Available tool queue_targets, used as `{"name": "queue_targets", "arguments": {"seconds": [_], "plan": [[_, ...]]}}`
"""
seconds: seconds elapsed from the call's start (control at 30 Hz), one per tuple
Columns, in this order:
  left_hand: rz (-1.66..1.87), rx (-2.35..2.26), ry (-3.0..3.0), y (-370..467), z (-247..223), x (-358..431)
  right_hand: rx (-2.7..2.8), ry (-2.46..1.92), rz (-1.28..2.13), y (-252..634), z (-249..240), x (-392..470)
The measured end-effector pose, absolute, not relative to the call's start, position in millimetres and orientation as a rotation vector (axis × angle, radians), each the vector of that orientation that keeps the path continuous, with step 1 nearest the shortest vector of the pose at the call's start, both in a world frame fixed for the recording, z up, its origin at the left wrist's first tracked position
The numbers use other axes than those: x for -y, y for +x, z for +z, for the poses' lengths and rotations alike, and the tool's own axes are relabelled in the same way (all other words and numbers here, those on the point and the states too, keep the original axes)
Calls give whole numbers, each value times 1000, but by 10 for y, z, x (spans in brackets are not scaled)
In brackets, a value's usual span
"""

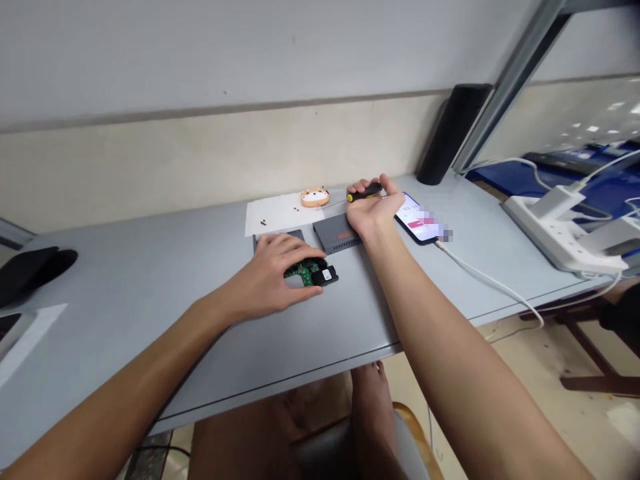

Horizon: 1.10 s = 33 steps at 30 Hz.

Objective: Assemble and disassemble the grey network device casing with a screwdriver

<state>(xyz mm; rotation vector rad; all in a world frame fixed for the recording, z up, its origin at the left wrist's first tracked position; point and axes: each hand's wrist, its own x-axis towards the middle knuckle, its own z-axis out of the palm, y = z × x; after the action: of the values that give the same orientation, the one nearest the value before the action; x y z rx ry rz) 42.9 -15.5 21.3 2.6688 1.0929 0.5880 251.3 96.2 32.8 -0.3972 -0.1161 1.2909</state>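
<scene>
Gripping screwdriver (369,192) in right fingers (356,187)

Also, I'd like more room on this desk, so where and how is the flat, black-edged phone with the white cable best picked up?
I'd grip the phone by its long edges, coming from the right: it lies flat, screen up, and the right hand crowds its far left corner. Avoid the near end, where the white cable plugs in.

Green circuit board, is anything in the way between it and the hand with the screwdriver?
Yes, the grey vented case lies between the right hand and the green circuit board. The left hand also covers part of the board.
</scene>
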Motion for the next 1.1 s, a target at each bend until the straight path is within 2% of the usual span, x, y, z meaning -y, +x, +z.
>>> {"name": "queue_targets", "arguments": {"seconds": [0.17, 0.33, 0.47, 0.8, 1.0, 1.1], "plan": [[652, -1171, 2711, 388, 315, 128, 122, -429, 1267, 2489, 331, -958], [898, -1546, 2601, 201, 390, -32, 19, -501, 1249, 2360, 386, -922], [975, -1672, 2483, 51, 360, -138, 65, -566, 1153, 2261, 383, -905], [752, -1508, 2472, -65, 323, -177, 286, -509, 1106, 2271, 415, -896], [903, -1681, 2503, 59, 378, -116, 418, -473, 1108, 2328, 388, -1009], [900, -1459, 2577, 276, 394, 13, 398, -486, 1088, 2371, 345, -1084]]}}
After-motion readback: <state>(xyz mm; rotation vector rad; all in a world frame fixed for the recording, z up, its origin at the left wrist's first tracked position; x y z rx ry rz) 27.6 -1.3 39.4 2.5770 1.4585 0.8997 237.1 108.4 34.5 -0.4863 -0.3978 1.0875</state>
